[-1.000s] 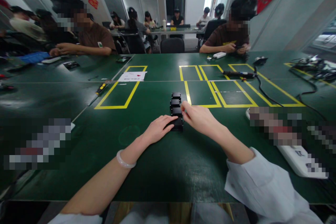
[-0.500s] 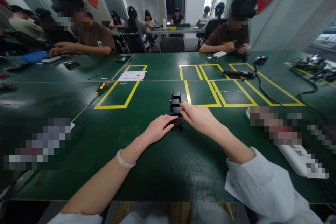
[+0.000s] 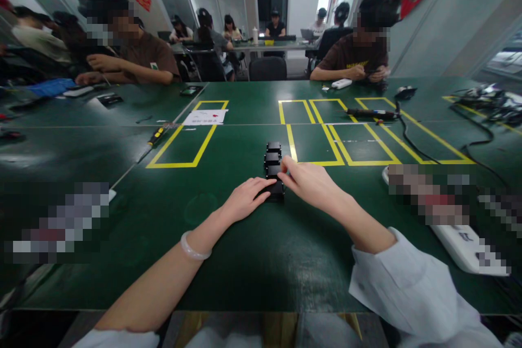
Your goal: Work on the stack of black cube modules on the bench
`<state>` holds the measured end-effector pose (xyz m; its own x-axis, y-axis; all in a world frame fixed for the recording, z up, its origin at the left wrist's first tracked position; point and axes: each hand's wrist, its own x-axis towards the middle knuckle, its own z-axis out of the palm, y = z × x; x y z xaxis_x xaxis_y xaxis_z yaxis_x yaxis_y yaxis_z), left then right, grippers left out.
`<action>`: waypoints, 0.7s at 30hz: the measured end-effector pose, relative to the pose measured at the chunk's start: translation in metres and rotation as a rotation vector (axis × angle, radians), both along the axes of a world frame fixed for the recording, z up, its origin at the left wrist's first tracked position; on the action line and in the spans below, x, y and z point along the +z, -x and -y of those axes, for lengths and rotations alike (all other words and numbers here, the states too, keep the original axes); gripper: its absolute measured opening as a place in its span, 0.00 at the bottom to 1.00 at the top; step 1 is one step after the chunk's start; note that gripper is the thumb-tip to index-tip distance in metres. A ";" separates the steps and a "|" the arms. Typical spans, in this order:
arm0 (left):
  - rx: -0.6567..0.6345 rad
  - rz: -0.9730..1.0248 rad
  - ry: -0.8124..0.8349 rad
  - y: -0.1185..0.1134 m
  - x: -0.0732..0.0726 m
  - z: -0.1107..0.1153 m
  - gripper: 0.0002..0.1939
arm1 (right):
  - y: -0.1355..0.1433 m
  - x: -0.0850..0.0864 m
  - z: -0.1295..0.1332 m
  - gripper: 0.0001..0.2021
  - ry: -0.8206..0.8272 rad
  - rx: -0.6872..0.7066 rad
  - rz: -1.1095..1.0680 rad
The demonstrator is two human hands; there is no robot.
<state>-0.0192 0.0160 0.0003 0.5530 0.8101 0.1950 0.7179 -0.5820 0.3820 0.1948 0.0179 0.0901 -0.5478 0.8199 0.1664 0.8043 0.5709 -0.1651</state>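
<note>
Several small black box-shaped parts (image 3: 273,157) stand in a row on the green table, running away from me. Over the nearest black block (image 3: 277,192), my left hand (image 3: 243,198) rests with its fingers stretched along the far edge and the thumb at the near left, gripping it lightly. A pale bracelet circles that wrist. To the right of the row, my right hand (image 3: 306,176) is closed in a pinch, fingertips against the side of the second-nearest block. Whatever lies between those fingertips is hidden or too small to make out.
Yellow tape outlines (image 3: 318,164) mark the green table (image 3: 228,277). A yellow-black screwdriver (image 3: 157,136) and a white paper (image 3: 205,117) lie left. A black corded tool (image 3: 371,114), tangled cables (image 3: 495,106) and a white device (image 3: 452,239) lie right. People sit opposite.
My hands and the black blocks stay almost where they were. Across the table at the left, a person's hand has risen slightly.
</note>
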 end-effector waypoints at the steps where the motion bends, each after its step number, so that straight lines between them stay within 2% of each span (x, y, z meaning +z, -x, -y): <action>1: 0.002 -0.001 0.000 0.000 0.000 0.000 0.20 | 0.000 0.000 0.000 0.10 0.002 -0.004 0.006; 21: 0.004 -0.005 0.017 -0.001 0.001 0.000 0.20 | -0.001 0.001 0.000 0.09 -0.018 0.003 0.005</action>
<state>-0.0183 0.0159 0.0010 0.5507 0.8155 0.1778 0.7223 -0.5724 0.3882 0.1955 0.0175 0.0912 -0.5512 0.8152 0.1780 0.8033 0.5761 -0.1508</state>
